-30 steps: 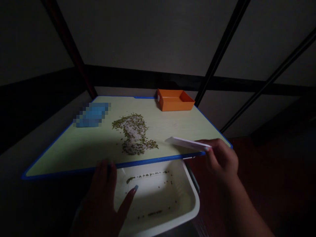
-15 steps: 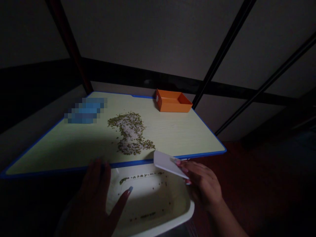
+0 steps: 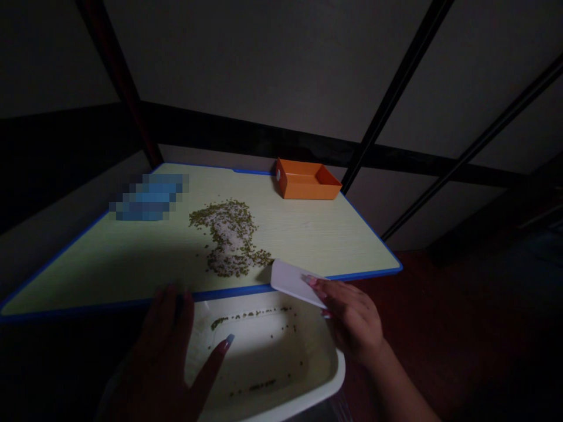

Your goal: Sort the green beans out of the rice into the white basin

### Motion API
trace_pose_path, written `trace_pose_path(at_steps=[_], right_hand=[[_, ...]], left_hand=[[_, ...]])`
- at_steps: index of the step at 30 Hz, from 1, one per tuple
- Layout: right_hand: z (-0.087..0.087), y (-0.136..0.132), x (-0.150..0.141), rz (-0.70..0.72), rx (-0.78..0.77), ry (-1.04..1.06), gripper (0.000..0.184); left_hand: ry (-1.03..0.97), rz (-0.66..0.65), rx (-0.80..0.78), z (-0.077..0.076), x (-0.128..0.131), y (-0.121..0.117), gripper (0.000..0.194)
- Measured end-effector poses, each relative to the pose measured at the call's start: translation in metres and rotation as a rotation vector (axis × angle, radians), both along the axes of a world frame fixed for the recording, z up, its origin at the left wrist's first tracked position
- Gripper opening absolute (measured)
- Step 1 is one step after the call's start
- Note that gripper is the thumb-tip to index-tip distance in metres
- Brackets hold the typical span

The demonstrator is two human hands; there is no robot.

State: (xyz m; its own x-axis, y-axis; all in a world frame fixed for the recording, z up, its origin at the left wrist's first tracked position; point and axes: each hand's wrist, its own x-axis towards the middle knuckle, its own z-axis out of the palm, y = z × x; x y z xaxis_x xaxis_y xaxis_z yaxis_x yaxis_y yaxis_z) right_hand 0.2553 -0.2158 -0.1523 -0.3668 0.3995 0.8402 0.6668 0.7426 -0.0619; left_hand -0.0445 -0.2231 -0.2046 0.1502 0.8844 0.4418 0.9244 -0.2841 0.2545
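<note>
My right hand (image 3: 354, 319) pinches a flat white scraper-like piece (image 3: 294, 282) between thumb and fingers. The piece's left end is at the table's front edge, by the tail of a pile of small green and whitish grains (image 3: 231, 237). Below that edge is a white plastic basin (image 3: 339, 375), with scattered green and a few reddish grains inside. My left hand (image 3: 169, 351) straddles the basin's left rim, thumb over the inside and fingers toward the table edge. Deep shadow hides much of this hand and the rim under it.
The pale table (image 3: 316, 234) has a blue edge. An orange open box (image 3: 310, 189) stands at its back right, and a blurred-out blue item (image 3: 149, 199) lies at the back left. Behind the table rises a panelled wall (image 3: 246, 64). Reddish floor (image 3: 422, 316) shows at the right.
My right hand has moved slightly left and up with the white piece, bringing it closer to the grains. My left hand and the basin hold nearly the same place.
</note>
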Motion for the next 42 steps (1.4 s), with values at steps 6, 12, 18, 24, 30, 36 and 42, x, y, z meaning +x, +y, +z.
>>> trace_pose_path(at_steps=[6,12,18,24,30,36,42], right_hand=[[-0.001,0.011,0.000,-0.040,0.004,-0.018,0.024],[-0.006,0.025,0.005,-0.168,-0.009,-0.020,0.023],[-0.012,0.037,0.014,-0.326,-0.034,0.020,0.023],[-0.017,0.048,0.024,-0.410,-0.026,0.080,0.021],[-0.023,0.037,0.022,-0.353,0.085,0.251,0.026],[-0.012,0.031,0.009,-0.108,-0.088,0.399,0.021],[-0.004,0.040,0.006,0.020,-0.179,0.431,0.019]], left_hand=[[0.005,0.011,-0.030,-0.001,0.000,0.000,0.078],[0.017,0.015,-0.050,-0.002,-0.003,-0.002,0.081],[0.022,0.000,-0.020,-0.002,-0.005,0.001,0.081],[0.021,-0.009,0.015,-0.004,-0.006,0.004,0.081],[0.024,-0.011,0.031,-0.006,-0.007,0.005,0.081],[0.042,-0.006,0.000,-0.001,-0.004,0.004,0.082],[0.040,-0.010,0.003,-0.003,-0.006,0.002,0.080]])
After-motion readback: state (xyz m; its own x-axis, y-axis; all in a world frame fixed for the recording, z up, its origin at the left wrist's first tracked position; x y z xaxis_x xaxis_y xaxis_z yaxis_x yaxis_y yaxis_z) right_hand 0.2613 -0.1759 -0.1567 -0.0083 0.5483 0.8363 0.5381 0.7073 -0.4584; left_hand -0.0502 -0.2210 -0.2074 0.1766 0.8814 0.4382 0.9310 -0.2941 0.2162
